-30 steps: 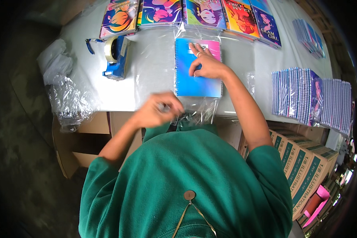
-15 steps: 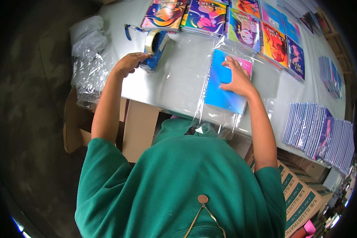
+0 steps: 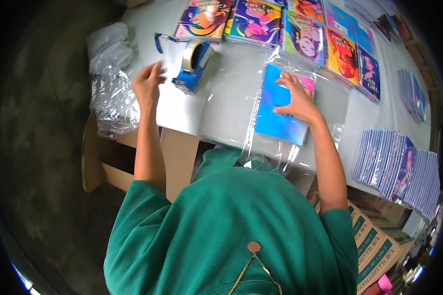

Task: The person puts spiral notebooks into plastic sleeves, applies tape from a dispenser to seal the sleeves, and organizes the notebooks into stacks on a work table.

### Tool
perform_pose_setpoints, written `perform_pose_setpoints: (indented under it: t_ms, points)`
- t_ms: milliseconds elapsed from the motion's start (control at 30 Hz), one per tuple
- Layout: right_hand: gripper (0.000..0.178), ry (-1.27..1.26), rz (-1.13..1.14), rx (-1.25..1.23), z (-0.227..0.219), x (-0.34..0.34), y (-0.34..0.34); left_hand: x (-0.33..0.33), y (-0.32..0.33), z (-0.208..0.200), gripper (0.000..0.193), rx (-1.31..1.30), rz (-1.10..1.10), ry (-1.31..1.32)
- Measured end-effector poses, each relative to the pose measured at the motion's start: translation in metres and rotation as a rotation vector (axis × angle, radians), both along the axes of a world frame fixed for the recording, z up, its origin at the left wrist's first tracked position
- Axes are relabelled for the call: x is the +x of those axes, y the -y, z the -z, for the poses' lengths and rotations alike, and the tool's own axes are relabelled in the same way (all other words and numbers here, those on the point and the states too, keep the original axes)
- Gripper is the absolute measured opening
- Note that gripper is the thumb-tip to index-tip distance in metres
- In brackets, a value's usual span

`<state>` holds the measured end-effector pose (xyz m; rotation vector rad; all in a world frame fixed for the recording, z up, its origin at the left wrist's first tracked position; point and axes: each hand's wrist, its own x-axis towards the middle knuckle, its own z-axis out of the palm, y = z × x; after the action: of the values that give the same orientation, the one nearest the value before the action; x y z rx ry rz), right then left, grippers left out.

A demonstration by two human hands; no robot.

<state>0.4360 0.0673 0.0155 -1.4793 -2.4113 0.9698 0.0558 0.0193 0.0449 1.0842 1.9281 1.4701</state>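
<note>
A blue and pink spiral notebook (image 3: 275,118) lies on the table inside a clear plastic sleeve (image 3: 247,147), whose loose end hangs over the near edge. My right hand (image 3: 296,98) rests on the notebook through the film, thumb and fingers spread. To the left stands a blue tape dispenser (image 3: 188,78) with a roll of clear tape (image 3: 193,53). My left hand (image 3: 147,86) is raised just left of the dispenser, apart from it, with its fingers curled together. Slight blur hides whatever is between those fingertips.
Rows of colourful notebooks (image 3: 256,22) line the far side. Blue-handled cutters (image 3: 158,43) lie behind the dispenser. Clear plastic sleeves (image 3: 110,78) are heaped at the left edge. Notebook stacks (image 3: 379,155) stand at right; cardboard boxes (image 3: 374,246) sit below, and an open carton (image 3: 98,162) at left.
My left hand has come away from the tape dispenser, moving left, and its fingers have curled in. The dispenser has shifted slightly to the right. My right hand stays on the notebook.
</note>
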Motion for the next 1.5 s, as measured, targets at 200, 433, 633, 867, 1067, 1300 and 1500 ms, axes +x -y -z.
perform_pose_setpoints:
  t_ms: [200, 433, 633, 867, 1067, 1300, 1500]
  points:
    - [0.082, -0.025, 0.018, 0.071, 0.007, 0.004, 0.001, 0.183, -0.050, -0.018, 0.034, -0.438, 1.238, 0.016]
    - [0.088, -0.030, -0.015, 0.015, -0.001, 0.004, -0.001, 0.226, -0.081, -0.010, 0.054, -0.885, 1.183, -1.125]
    - [0.091, -0.033, 0.025, 0.079, -0.002, 0.007, 0.000, 0.159, -0.103, 0.003, 0.077, -0.707, 1.108, -1.128]
    - [0.088, -0.222, 0.930, 0.066, 0.115, 0.037, 0.006, 0.197, -0.031, 0.086, 0.074, -0.476, 0.776, -0.385]
    - [0.078, -1.336, 0.538, 0.067, -0.023, 0.021, 0.047, 0.203, -0.003, 0.015, 0.081, 0.031, 0.630, 0.323]
    - [0.080, -1.113, 0.429, 0.286, -0.034, 0.011, 0.039, 0.195, -0.007, -0.023, 0.054, 0.141, 0.663, 0.230]
    - [0.015, -0.866, 0.361, 0.890, -0.098, 0.012, 0.028, 0.176, -0.018, -0.071, 0.042, 0.414, 0.665, -0.038]
